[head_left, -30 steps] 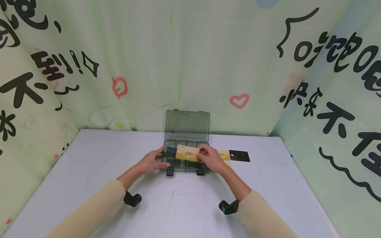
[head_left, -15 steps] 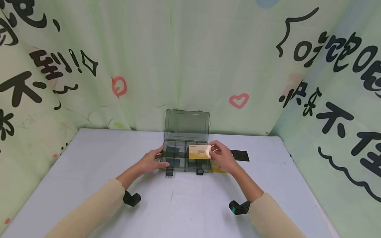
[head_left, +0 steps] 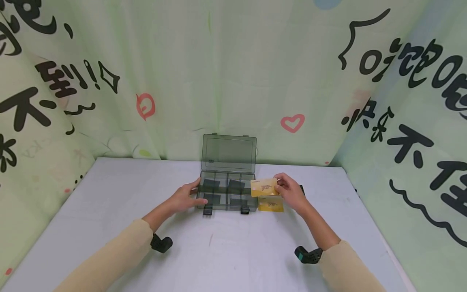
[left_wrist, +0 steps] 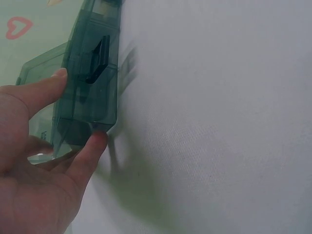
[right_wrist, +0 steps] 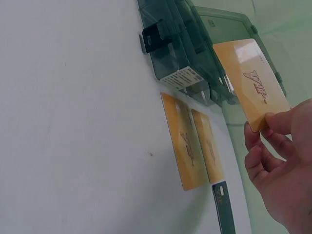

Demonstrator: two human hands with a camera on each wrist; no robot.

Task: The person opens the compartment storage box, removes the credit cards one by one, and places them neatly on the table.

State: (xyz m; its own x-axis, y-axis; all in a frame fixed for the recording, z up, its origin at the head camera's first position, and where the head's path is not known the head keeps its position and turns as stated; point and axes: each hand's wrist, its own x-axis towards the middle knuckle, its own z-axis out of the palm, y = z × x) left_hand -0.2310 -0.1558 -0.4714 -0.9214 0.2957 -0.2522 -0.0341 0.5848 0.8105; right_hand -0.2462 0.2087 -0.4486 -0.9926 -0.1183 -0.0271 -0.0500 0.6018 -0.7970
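A smoky grey see-through compartment box (head_left: 223,206) stands on the table with its lid (head_left: 229,153) raised. My left hand (head_left: 187,196) holds its left end, thumb over the front rim and fingers along the side wall. Dark flat pieces (head_left: 212,199) lie in several compartments. My right hand (head_left: 290,191) pinches a gold VIP card (right_wrist: 253,83) by one end between thumb and fingers, raised just past the box's right end. Below it on the table lie two more gold cards (right_wrist: 184,146), side by side, and a black card (right_wrist: 224,207), which the hand mostly hides in the head view.
The white-covered table (head_left: 219,251) reaches back to a printed curtain (head_left: 255,81), close behind the box lid. Two dark latches (head_left: 207,210) stick out at the box's front. A black camera sits on each wrist.
My right hand has carried the gold card rightward, from over the box's middle to beyond its right end. Two compartments it covered now show. My left hand has stayed on the box.
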